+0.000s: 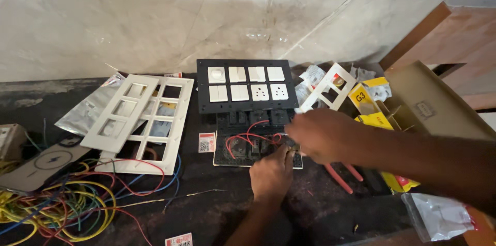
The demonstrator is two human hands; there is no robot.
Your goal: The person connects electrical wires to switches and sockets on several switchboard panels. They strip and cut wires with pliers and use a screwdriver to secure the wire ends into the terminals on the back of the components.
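White frames (139,122) lie left of both hands (271,173); pliers (343,176) right.

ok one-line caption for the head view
Both hands, left hand and right hand, on a red-wired switch panel below a black switch plate.

A pale marble-patterned wall (155,13) fills the upper half of the view from nine o'clock across to one o'clock, with grey veins and thin diagonal joint lines running through it. Soft glare sits on it near twelve o'clock, where the light falls brightest. Below it runs a dark, dusty counter (206,194), stretching from nine o'clock to five o'clock; its far edge touches the foot of the wall, and at nine o'clock its surface looks scuffed and greyish. At two o'clock a slanted wooden panel (454,34) of reddish brown leans up beside the wall. The lower part of the scene lies in dimmer light than the wall.
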